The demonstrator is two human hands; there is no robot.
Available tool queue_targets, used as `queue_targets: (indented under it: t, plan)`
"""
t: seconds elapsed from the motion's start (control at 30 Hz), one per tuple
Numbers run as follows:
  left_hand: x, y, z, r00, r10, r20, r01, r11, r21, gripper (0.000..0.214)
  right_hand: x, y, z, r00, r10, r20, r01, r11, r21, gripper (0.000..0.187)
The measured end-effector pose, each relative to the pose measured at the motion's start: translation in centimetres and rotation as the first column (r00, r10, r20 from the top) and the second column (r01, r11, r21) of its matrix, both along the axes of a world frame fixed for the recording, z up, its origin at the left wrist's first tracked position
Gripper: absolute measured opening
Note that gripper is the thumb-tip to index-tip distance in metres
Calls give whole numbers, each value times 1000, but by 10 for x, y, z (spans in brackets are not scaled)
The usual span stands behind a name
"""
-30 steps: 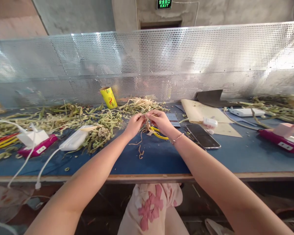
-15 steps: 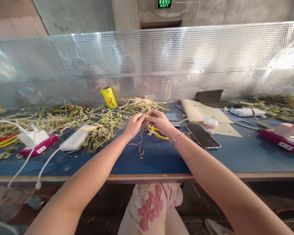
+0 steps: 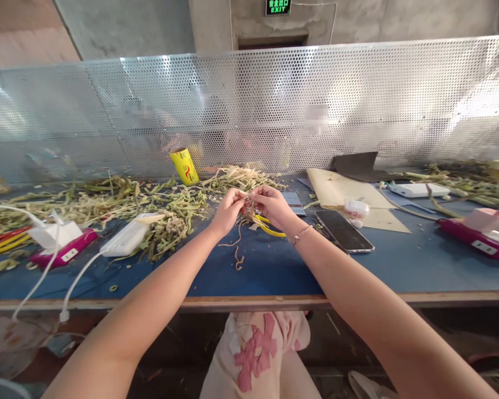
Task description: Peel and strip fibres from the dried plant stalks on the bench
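Note:
My left hand [image 3: 229, 210] and my right hand [image 3: 270, 208] meet over the middle of the table, fingertips pinched close together. Between them is a small, pale dried plant strip [image 3: 247, 195], mostly hidden by the fingers. Below the hands lie thin brown dry strands [image 3: 238, 257], with a yellow loop [image 3: 270, 228] partly under the right hand. Just behind the right hand is a flat blue-grey card-like piece [image 3: 293, 203]. A pile of pale dry plant fibres [image 3: 241, 178] lies beyond both hands.
Dried plant matter [image 3: 166, 221] covers the left, beside a white power bank [image 3: 133, 235] and a magenta power strip [image 3: 64, 252]. A yellow tube [image 3: 184, 165] stands by the perforated metal screen [image 3: 266, 111]. A phone [image 3: 345, 231], an earbud case [image 3: 356, 208] and tan paper [image 3: 341, 191] lie right.
Both hands stay in the same place. The fingers have shifted slightly around the small strip, and the left fingers have curled a little higher.

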State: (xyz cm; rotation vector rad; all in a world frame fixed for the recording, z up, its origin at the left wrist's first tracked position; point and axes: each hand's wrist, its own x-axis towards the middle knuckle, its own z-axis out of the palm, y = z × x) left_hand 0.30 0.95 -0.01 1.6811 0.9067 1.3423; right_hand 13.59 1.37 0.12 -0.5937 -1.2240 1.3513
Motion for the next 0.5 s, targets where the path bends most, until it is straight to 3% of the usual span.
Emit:
queue_targets:
  t: [0.2,0.5]
  plan:
    - [1,-7,3,998,17,-60,-11,996,87,8,0,1,-1,999,-3,-34,3,1000,-1,21]
    - [2,0,-2,994,45,98,-49,998,37,28,2,-1,3,1000,22,-15,-22,1000,-21,19]
